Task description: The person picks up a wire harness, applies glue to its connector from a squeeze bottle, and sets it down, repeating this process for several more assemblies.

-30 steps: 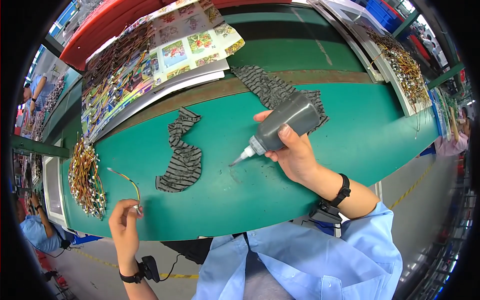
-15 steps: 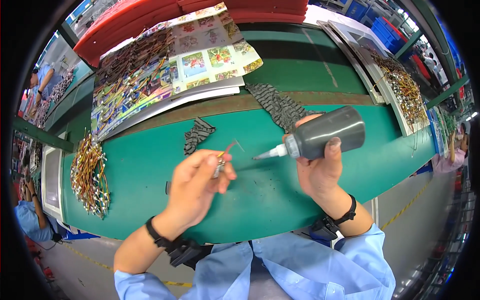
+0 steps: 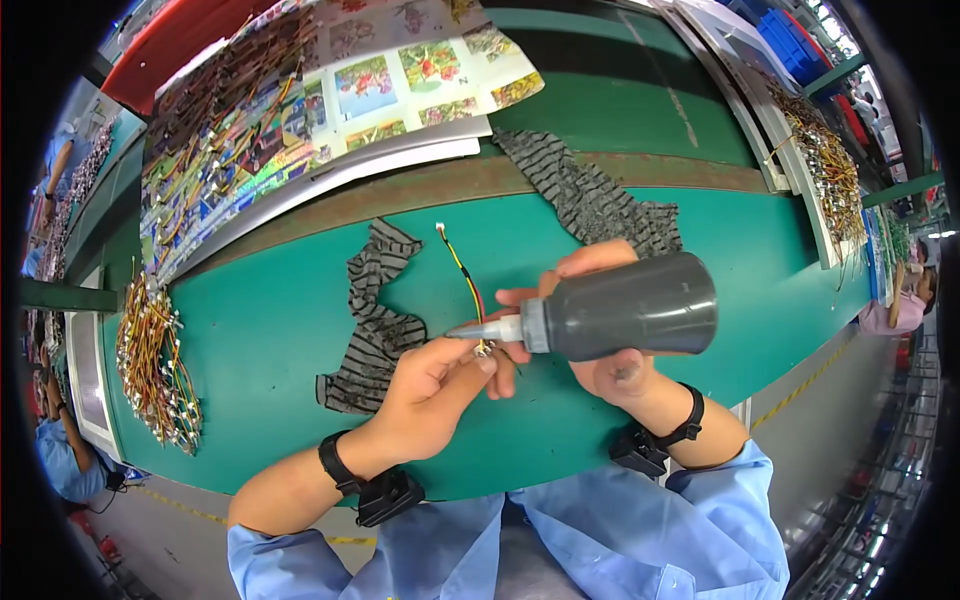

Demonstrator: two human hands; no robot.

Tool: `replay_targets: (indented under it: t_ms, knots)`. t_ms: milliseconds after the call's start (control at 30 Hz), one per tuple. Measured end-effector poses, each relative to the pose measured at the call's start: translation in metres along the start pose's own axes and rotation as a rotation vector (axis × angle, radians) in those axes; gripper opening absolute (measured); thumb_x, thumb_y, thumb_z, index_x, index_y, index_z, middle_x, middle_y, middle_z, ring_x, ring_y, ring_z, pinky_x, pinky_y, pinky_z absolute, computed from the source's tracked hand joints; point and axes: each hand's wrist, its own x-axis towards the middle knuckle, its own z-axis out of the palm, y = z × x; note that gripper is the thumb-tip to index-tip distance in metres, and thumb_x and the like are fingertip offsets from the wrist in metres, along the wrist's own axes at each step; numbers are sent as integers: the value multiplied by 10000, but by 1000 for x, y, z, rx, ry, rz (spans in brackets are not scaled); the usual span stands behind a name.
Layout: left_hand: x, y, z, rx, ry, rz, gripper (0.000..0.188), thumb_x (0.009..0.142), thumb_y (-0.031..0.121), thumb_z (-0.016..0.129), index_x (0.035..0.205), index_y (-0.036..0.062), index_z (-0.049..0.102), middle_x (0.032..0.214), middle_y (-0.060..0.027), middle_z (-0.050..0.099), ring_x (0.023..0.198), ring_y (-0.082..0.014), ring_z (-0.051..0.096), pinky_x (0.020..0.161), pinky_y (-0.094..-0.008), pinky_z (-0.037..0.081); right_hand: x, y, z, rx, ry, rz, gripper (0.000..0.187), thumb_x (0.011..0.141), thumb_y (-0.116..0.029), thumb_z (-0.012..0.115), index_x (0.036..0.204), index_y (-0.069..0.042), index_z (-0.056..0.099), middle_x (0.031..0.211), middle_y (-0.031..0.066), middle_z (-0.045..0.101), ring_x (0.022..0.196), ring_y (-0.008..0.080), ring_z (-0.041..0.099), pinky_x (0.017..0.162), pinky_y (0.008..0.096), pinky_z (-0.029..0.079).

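Between the fingertips of my left hand (image 3: 432,402) is a small metal part at the end of a wire harness (image 3: 468,277). Its yellow, red and black wires rise from the fingers to a white plug. My right hand (image 3: 612,368) grips a dark grey squeeze bottle (image 3: 632,308), tilted so its pale nozzle points left. The tip of the nozzle reaches the left fingers, close to the metal part. Whether it touches the part I cannot tell. A striped grey cloth (image 3: 372,335) lies beside and partly behind the left hand.
Another striped cloth (image 3: 598,200) lies beyond the bottle. Bundles of wire harnesses lie at the left (image 3: 155,360) and on a white frame at the right (image 3: 822,165). A picture-printed sheet (image 3: 330,100) with more harnesses sits at the far left. Co-workers are at both sides.
The bottle and right hand have moved left and slightly down, bringing the nozzle to the left hand. The left hand has shifted right and down, and the harness wires now show clearly.
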Motion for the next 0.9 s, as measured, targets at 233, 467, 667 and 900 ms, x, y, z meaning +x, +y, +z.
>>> replay_targets:
  t_ms: [233, 467, 667, 900]
  knots:
    - [-1, -4, 1, 112, 5, 8, 256, 950, -49, 410, 1180, -33, 520, 1033, -83, 604, 883, -146, 603, 768, -275, 485, -3, -13, -6, -47, -175, -16, 826, 713, -613, 744, 1170, -44, 359, 880, 84, 514, 818, 214, 605, 1011, 541, 443]
    - [-5, -10, 2, 218, -91, -32, 242, 967, -18, 421, 1193, -16, 507, 978, -80, 595, 801, -137, 578, 737, -266, 478, -6, 4, -4, -26, -137, 99, 807, 738, -575, 745, 1184, 26, 445, 996, 148, 590, 841, 215, 655, 770, 391, 563]
    - [-5, -3, 3, -8, -103, -118, 215, 1002, 78, 402, 1179, -5, 491, 916, -78, 594, 771, -140, 555, 703, -279, 453, -1, -1, 0, 77, -30, 196, 914, 678, -715, 696, 1180, -22, 374, 920, 80, 509, 691, 213, 605, 942, 510, 492]
    - [-11, 0, -2, -130, -114, 16, 234, 989, 46, 393, 1214, -4, 434, 900, -109, 583, 745, -143, 528, 684, -296, 439, -1, -16, -27, -176, -165, -387, 853, 672, -803, 618, 1061, -62, 457, 706, -4, 465, 549, 106, 410, 663, 338, 322]
